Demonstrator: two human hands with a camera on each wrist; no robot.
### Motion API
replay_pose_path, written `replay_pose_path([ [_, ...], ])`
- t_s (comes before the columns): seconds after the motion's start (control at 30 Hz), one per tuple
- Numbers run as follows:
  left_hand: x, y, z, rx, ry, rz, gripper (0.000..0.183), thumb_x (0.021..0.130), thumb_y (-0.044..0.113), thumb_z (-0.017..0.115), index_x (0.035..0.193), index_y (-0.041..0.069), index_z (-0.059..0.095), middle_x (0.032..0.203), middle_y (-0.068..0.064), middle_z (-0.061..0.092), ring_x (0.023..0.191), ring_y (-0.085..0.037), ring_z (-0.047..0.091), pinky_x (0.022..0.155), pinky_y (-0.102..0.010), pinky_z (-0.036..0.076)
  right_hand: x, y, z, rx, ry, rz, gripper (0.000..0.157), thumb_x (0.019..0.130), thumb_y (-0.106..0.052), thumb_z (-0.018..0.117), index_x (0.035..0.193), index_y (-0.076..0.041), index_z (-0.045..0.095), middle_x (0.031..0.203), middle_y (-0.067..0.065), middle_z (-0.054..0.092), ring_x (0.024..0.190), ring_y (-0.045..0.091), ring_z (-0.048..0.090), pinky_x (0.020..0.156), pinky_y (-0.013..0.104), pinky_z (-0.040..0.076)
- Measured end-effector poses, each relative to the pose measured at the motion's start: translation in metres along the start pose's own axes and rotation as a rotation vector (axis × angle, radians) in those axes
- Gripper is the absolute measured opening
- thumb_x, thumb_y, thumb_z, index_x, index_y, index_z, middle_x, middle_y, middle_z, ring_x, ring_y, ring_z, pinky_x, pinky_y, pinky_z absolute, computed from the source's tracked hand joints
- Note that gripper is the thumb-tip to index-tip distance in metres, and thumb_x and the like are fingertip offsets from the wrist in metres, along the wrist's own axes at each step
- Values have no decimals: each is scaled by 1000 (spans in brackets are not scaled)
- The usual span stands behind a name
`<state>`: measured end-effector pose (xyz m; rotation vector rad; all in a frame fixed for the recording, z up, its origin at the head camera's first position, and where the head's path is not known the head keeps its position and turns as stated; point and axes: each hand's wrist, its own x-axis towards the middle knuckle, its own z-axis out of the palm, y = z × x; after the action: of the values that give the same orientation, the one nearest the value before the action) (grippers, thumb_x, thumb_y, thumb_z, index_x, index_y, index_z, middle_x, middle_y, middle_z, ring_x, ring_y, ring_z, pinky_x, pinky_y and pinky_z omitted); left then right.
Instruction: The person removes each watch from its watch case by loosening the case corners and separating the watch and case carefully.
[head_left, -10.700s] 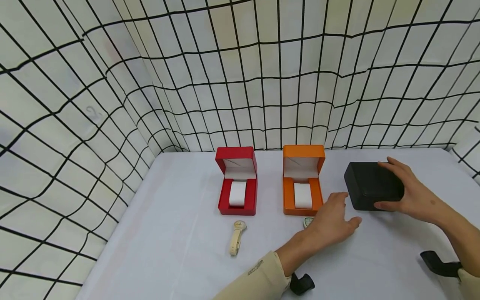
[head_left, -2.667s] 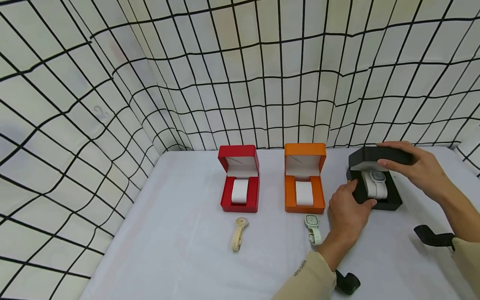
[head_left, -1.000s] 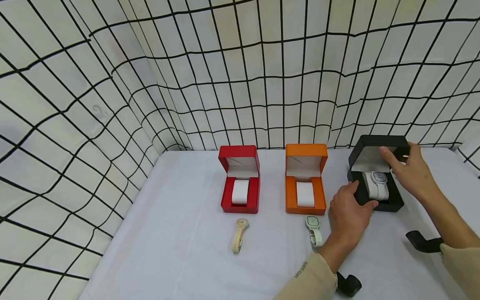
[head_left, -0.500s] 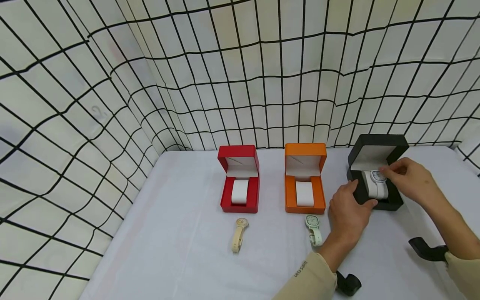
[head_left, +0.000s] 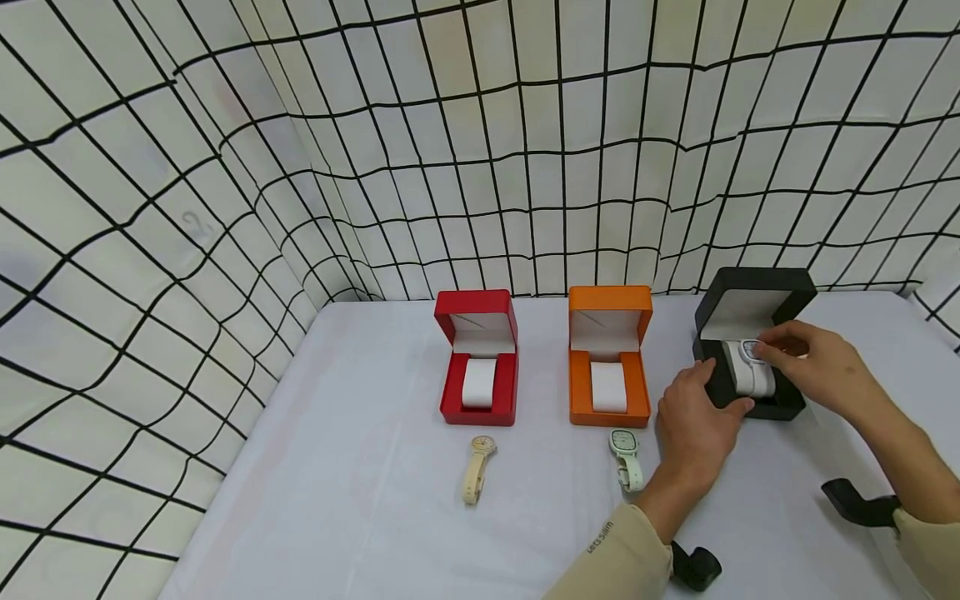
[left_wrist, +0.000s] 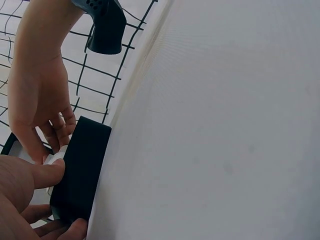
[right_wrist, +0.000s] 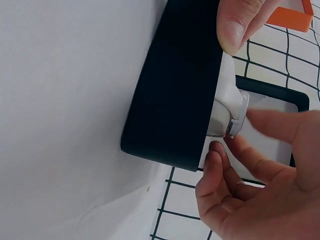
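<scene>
At the right of the table, a black watch box stands with its lid raised. Inside, a white watch is wrapped round a white cushion. My left hand grips the box's front left corner, its thumb over the rim in the left wrist view. My right hand pinches the watch's case between thumb and forefinger; in the right wrist view the silvery case shows beside the fingertips. A cream watch and a pale green watch lie flat on the table.
A red watch box and an orange watch box stand with lids up, each holding a bare white cushion. Black wire mesh rises behind and at the left of the white-covered table.
The black box was closed in the oldest frame, then its lid was raised. My right hand has left the lid and come down onto the white watch. My left hand stays on the box.
</scene>
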<state>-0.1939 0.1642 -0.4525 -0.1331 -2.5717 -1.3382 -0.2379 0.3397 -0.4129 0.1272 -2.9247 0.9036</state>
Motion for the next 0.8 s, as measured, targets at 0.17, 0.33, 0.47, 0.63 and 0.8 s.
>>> replay_pose_path([
  [0.17, 1, 1, 0, 6, 7, 3, 57, 80, 33, 91, 133, 22, 72, 121, 5, 76, 107, -7, 71, 83, -23, 56, 3, 0, 0, -17, -54, -35, 47, 104, -31, 62, 129, 9, 63, 115, 36, 66, 105, 49, 62, 68, 29, 45],
  [0.33, 1, 1, 0, 1, 6, 2, 58, 80, 33, 91, 133, 21, 72, 123, 5, 75, 107, -8, 71, 83, -23, 56, 3, -3, 2, -3, -72, -77, 46, 100, -28, 69, 128, 8, 64, 111, 32, 65, 100, 45, 64, 67, 31, 46],
  [0.47, 1, 1, -1, -5, 0, -7, 58, 80, 33, 92, 133, 22, 71, 124, 5, 75, 108, -8, 71, 84, -23, 56, 0, -3, 4, -14, -15, -120, 40, 93, -23, 77, 120, 5, 69, 109, 26, 60, 98, 39, 61, 65, 28, 43],
  [0.63, 0, 1, 0, -17, -12, -26, 58, 80, 33, 92, 133, 23, 71, 124, 6, 75, 106, -6, 70, 83, -23, 55, -1, -4, 3, -13, -7, -159, 34, 89, -20, 82, 113, 2, 70, 109, 23, 64, 98, 36, 59, 64, 23, 46],
  [0.8, 0, 0, 0, -27, -17, -31, 59, 80, 33, 91, 134, 23, 71, 125, 5, 74, 105, -6, 70, 82, -22, 55, -2, -4, 0, -14, -89, -126, 40, 89, -22, 82, 119, -2, 64, 113, 24, 69, 95, 25, 61, 65, 20, 49],
])
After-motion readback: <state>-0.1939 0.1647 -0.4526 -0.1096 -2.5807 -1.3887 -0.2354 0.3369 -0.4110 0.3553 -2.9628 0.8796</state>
